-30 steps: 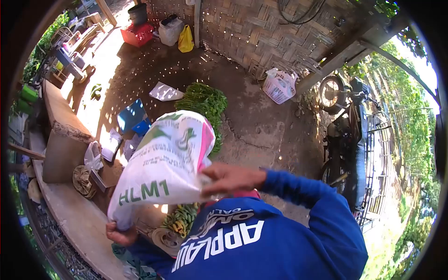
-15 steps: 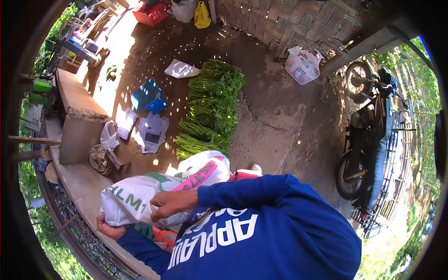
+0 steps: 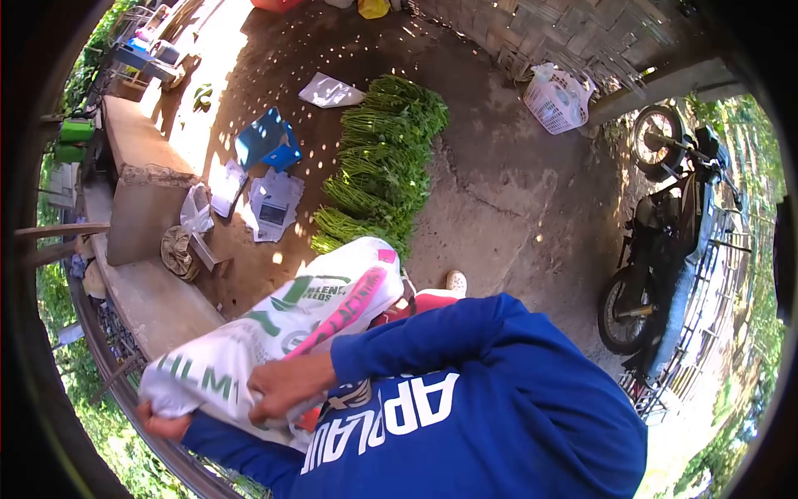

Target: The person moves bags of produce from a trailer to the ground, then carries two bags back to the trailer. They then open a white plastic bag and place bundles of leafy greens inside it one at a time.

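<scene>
A white feed sack with green lettering and a pink stripe stretches across my lap, its far end raised toward the greens. At the lower left, my left hand is closed around one end of the sack. My right hand pinches the sack's near side, fingers curled into the fabric. Just beyond the sack lie bundles of leafy green stems in a row on the ground. Below my right hand, a bit of red shows, partly hidden by the sack and sleeve.
A concrete bench runs along the left. Papers and a blue box lie on the ground. A white basket stands by the woven wall; a motorcycle is at right. A shoe shows beyond my arm.
Both hands have moved left and down, drawing the sack out longer and flatter, so more green print shows. The camera view has shifted slightly, with the ground items appearing higher.
</scene>
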